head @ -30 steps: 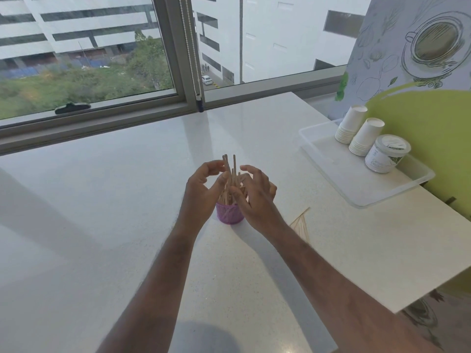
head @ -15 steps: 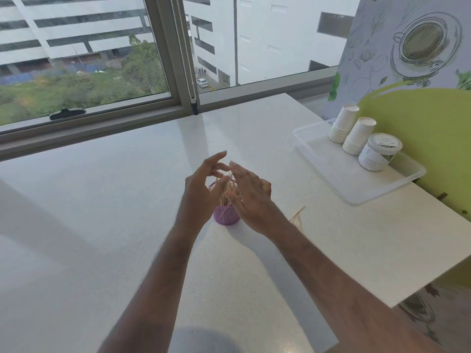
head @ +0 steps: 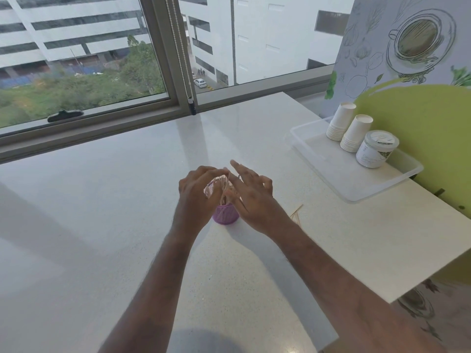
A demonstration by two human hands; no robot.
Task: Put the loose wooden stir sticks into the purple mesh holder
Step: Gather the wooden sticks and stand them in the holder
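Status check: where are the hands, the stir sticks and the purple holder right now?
Left hand curled round sticks in holder; right hand open against them. Purple mesh holder upright between the hands. Loose sticks beside right wrist.

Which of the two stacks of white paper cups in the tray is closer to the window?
The left stack of cups, standing farther back in the clear tray. The other stack stands nearer, right beside the white lidded jar.

Clear tray [head: 328, 171] on white counter [head: 102, 212]: two cup stacks [head: 349, 128], lidded tub [head: 377, 149]. Window [head: 84, 59] behind, blind cord [head: 181, 52] hanging.
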